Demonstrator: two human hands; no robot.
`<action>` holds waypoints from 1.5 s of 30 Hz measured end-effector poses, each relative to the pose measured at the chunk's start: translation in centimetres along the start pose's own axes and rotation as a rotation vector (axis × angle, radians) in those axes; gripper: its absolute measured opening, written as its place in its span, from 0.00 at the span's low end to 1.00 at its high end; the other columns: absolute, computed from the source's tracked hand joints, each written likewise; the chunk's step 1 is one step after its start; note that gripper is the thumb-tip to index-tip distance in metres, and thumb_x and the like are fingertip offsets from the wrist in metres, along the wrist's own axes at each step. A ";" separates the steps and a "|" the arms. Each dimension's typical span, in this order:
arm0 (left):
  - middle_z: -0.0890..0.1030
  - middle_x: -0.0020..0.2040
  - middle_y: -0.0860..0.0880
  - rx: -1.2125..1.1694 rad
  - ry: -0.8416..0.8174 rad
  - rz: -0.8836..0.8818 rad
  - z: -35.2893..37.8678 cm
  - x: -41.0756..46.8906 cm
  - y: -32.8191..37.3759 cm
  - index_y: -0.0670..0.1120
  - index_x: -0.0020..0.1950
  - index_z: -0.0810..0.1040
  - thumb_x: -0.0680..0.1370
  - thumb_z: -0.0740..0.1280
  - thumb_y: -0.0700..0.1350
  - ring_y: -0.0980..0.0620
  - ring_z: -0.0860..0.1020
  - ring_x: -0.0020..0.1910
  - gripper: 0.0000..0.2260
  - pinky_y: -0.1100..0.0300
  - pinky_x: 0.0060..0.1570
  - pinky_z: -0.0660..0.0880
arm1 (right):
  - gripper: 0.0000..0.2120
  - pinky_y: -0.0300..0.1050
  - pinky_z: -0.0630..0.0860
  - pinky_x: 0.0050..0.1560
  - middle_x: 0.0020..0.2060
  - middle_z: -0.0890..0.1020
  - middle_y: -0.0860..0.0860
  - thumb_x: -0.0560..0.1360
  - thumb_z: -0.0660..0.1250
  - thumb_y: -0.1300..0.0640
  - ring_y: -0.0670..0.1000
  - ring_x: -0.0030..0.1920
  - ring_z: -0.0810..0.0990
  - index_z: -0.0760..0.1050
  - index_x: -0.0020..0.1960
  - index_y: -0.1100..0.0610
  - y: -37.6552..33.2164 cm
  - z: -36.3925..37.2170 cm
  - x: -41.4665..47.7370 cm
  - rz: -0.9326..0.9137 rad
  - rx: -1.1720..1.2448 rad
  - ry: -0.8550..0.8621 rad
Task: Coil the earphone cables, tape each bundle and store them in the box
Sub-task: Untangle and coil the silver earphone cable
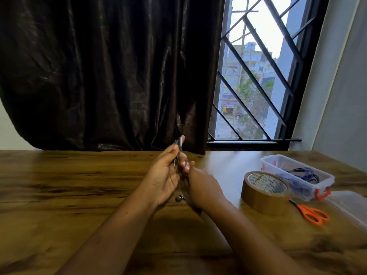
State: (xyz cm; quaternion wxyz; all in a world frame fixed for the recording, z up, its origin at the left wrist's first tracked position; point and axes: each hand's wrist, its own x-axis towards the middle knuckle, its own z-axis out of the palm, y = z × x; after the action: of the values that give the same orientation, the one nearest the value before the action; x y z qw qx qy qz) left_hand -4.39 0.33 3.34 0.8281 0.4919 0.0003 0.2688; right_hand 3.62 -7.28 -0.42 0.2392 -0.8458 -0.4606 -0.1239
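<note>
My left hand [164, 175] is raised above the table, palm turned inward, with a thin dark earphone cable [177, 155] wound around its fingers and held by the thumb. My right hand [202, 187] sits right beside it, slightly blurred, fingers curled and holding the cable's loose part. An earbud [179, 198] hangs below the hands, near the wooden table [79, 185]. A clear plastic box [297, 175] with a red latch stands at the right and holds blue earphone cables [303, 173].
A roll of brown tape [265, 191] stands in front of the box. Orange-handled scissors [311, 212] lie to its right, next to the clear box lid [349, 207]. A dark curtain [109, 72] and a barred window [258, 76] lie behind the table.
</note>
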 end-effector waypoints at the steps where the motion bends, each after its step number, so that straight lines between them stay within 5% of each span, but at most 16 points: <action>1: 0.69 0.26 0.50 0.017 0.033 0.020 -0.2 0.0 0.1 0.46 0.62 0.73 0.82 0.52 0.41 0.56 0.70 0.24 0.13 0.62 0.43 0.78 | 0.09 0.42 0.65 0.42 0.51 0.79 0.55 0.81 0.56 0.58 0.54 0.47 0.77 0.70 0.59 0.56 -0.1 0.0 0.0 -0.026 0.017 -0.005; 8: 0.68 0.25 0.51 0.082 0.143 0.086 -2.0 0.7 0.4 0.47 0.53 0.74 0.83 0.53 0.43 0.55 0.71 0.24 0.10 0.58 0.49 0.74 | 0.06 0.30 0.65 0.34 0.41 0.77 0.44 0.80 0.60 0.51 0.39 0.34 0.72 0.72 0.54 0.52 -0.5 -0.4 -0.1 -0.155 0.150 -0.163; 12: 0.73 0.28 0.50 0.166 0.155 0.141 -2.4 1.0 0.2 0.45 0.43 0.71 0.83 0.52 0.42 0.52 0.82 0.43 0.13 0.58 0.52 0.72 | 0.04 0.29 0.67 0.30 0.33 0.74 0.41 0.79 0.61 0.52 0.36 0.30 0.73 0.69 0.46 0.46 -0.8 -0.3 -0.2 -0.229 0.203 -0.237; 14: 0.79 0.34 0.50 0.277 0.154 0.155 -2.7 1.1 -0.1 0.45 0.46 0.73 0.83 0.52 0.42 0.52 0.80 0.54 0.12 0.55 0.61 0.68 | 0.07 0.29 0.70 0.30 0.32 0.76 0.43 0.79 0.61 0.52 0.36 0.28 0.75 0.69 0.43 0.46 -1.1 -0.4 0.1 -0.226 0.256 -0.237; 16: 0.83 0.44 0.53 0.456 0.146 0.146 -2.9 1.3 -0.5 0.48 0.59 0.73 0.83 0.52 0.44 0.55 0.76 0.58 0.11 0.59 0.57 0.69 | 0.12 0.28 0.67 0.29 0.30 0.74 0.43 0.79 0.62 0.54 0.36 0.28 0.74 0.68 0.37 0.45 -1.2 -0.9 0.4 -0.224 0.281 -0.206; 19: 0.80 0.43 0.57 0.754 0.118 0.148 -3.4 1.5 -0.9 0.64 0.68 0.55 0.83 0.54 0.44 0.58 0.77 0.46 0.19 0.66 0.39 0.72 | 0.15 0.27 0.65 0.31 0.30 0.72 0.42 0.78 0.62 0.58 0.36 0.30 0.73 0.67 0.34 0.46 -0.8 -1.8 0.5 -0.235 0.297 -0.170; 22: 0.77 0.42 0.53 0.993 0.066 0.208 -3.8 1.5 -1.3 0.64 0.72 0.47 0.82 0.55 0.43 0.53 0.75 0.41 0.26 0.60 0.41 0.72 | 0.11 0.27 0.69 0.35 0.32 0.76 0.43 0.78 0.64 0.59 0.37 0.33 0.75 0.75 0.37 0.50 0.0 -2.5 0.4 -0.204 0.470 -0.162; 25: 0.78 0.50 0.55 1.231 0.059 0.219 -4.1 1.4 -1.1 0.62 0.74 0.49 0.82 0.56 0.44 0.58 0.76 0.42 0.25 0.64 0.41 0.71 | 0.07 0.34 0.75 0.41 0.37 0.81 0.49 0.78 0.64 0.59 0.43 0.37 0.78 0.79 0.42 0.54 1.1 -3.0 0.6 -0.120 0.706 -0.146; 29: 0.76 0.29 0.49 1.017 -0.033 0.054 -3.3 1.1 -0.9 0.51 0.66 0.70 0.83 0.54 0.45 0.58 0.70 0.21 0.13 0.63 0.23 0.67 | 0.09 0.39 0.76 0.36 0.32 0.80 0.51 0.78 0.64 0.62 0.45 0.32 0.77 0.78 0.41 0.57 1.4 -3.1 0.9 -0.061 0.911 -0.093; 33: 0.66 0.20 0.52 0.894 -0.084 -0.048 -2.4 0.4 -1.2 0.42 0.49 0.74 0.83 0.51 0.44 0.59 0.65 0.17 0.13 0.62 0.29 0.70 | 0.05 0.34 0.72 0.29 0.31 0.80 0.46 0.75 0.68 0.62 0.43 0.29 0.74 0.80 0.40 0.57 2.5 -3.8 0.3 -0.040 0.936 -0.030; 36: 0.64 0.20 0.52 0.727 -0.125 -0.199 -2.3 0.4 -1.5 0.47 0.54 0.76 0.83 0.51 0.45 0.57 0.63 0.18 0.14 0.55 0.39 0.73 | 0.02 0.32 0.72 0.34 0.36 0.82 0.48 0.72 0.72 0.62 0.40 0.34 0.77 0.81 0.41 0.57 3.4 -4.4 0.5 -0.061 0.863 0.063; 40: 0.60 0.18 0.51 0.447 -0.192 -0.363 -2.3 -0.1 -1.0 0.37 0.60 0.75 0.82 0.52 0.47 0.57 0.58 0.15 0.18 0.59 0.34 0.73 | 0.04 0.38 0.78 0.41 0.35 0.83 0.49 0.70 0.73 0.64 0.45 0.38 0.81 0.81 0.42 0.56 3.4 -3.9 0.9 -0.062 0.864 0.212; 45: 0.60 0.17 0.52 0.134 -0.211 -0.348 -2.1 -0.4 0.0 0.38 0.59 0.76 0.80 0.53 0.48 0.59 0.57 0.14 0.19 0.63 0.33 0.74 | 0.03 0.28 0.70 0.32 0.35 0.81 0.47 0.75 0.68 0.64 0.39 0.32 0.80 0.80 0.47 0.62 2.8 -3.1 1.0 -0.012 0.961 0.285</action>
State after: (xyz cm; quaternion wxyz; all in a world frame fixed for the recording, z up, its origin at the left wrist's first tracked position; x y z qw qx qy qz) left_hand -5.29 1.90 2.13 0.8231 0.5635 0.0166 0.0680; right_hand 6.51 -9.46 1.83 0.6615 -0.6121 -0.4331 -0.0135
